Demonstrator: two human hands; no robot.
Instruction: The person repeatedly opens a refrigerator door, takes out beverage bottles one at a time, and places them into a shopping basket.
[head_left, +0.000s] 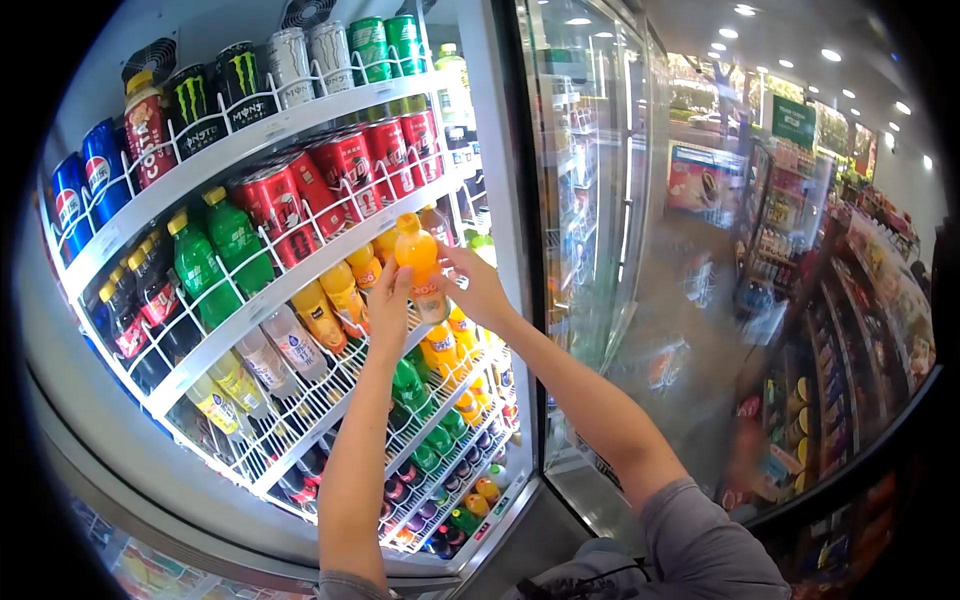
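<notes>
An orange soda bottle (pixel 416 248) with an orange cap stands nearly upright between my hands, in front of the cooler shelves. My left hand (pixel 391 297) grips it from the left, thumb and fingers against its side. From the right, my right hand (pixel 474 284) closes on it with bent fingers. Just behind it, more orange bottles (pixel 365 266) sit on the wire shelf, partly hidden by my hands. Yellow-orange juice bottles (pixel 318 315) lean in the row to the left. Below my hands are further orange bottles (pixel 440 346).
White wire rails (pixel 250 285) run along each shelf front. Red cola cans (pixel 275 207) and green bottles (pixel 205 270) fill the shelf above. Several energy drink cans (pixel 243 82) line the top. The glass door (pixel 585 200) stands ajar on the right; store shelves (pixel 840 340) lie beyond.
</notes>
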